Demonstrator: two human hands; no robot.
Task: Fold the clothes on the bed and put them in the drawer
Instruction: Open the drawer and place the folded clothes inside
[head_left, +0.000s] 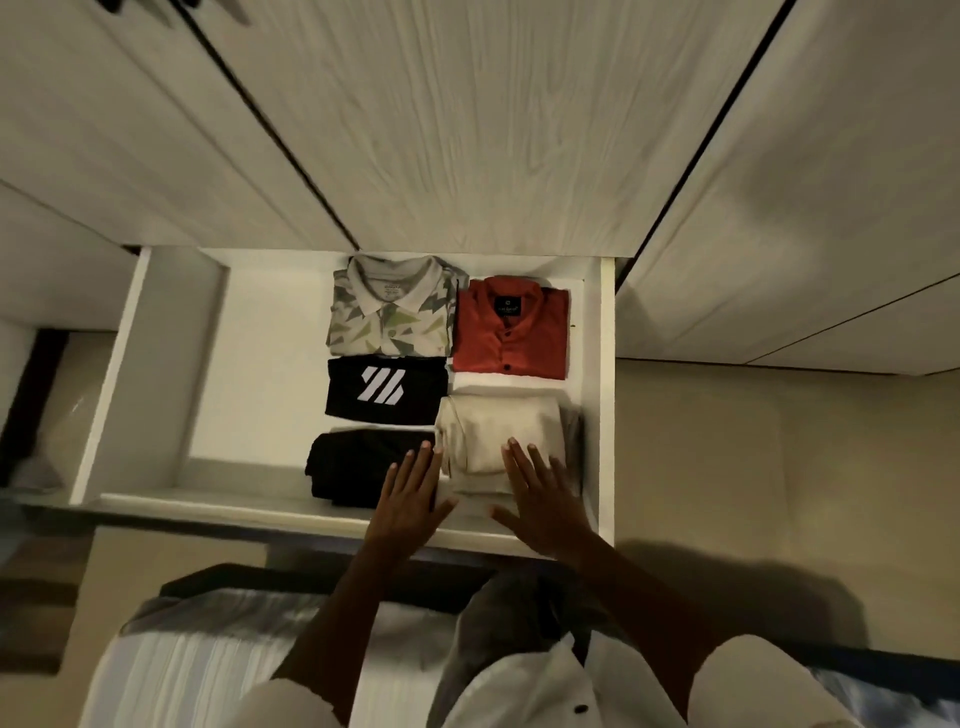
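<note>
Now beige garment (498, 434) under both flat hands (478, 499)

An open white drawer (605, 395) holds five folded garments. At the back, a patterned polo shirt (392, 312) lies just beside a red button shirt (511, 327) at its 3 o'clock. A black shirt with white stripes (387, 389) sits at the polo's 6 o'clock, with a plain black garment (353, 465) nearer still. Both hands lie flat, fingers straight: the right hand (540, 499) on the folded beige garment (498, 421), the left hand (413, 493) at its edge.
</note>
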